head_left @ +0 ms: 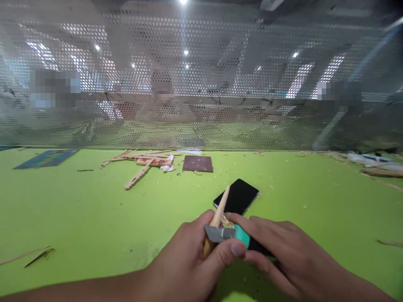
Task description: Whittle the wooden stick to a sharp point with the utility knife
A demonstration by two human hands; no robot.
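Note:
My left hand (195, 256) is closed around a tapered wooden stick (221, 205), whose pale narrow end points up and away from me. In my right hand (280, 247) is a utility knife (241, 237) with a teal and black handle. Its grey blade (213, 233) lies across the stick, touching or very near the wood. The left thumb rests by the knife's front end. Curled wood shavings (226, 220) show between the stick and my right fingertips. Just beyond the hands, a black smartphone (241, 196) lies on the green table, partly behind the stick tip.
Past the phone lies a brown sandpaper sheet (197, 163) on the green table (94, 218). Carved wooden sticks (138, 174) are piled left of it, with a patterned mat (47, 159) farther left. A perforated metal screen (201, 117) closes the far edge. Wood strips (382, 172) lie at right.

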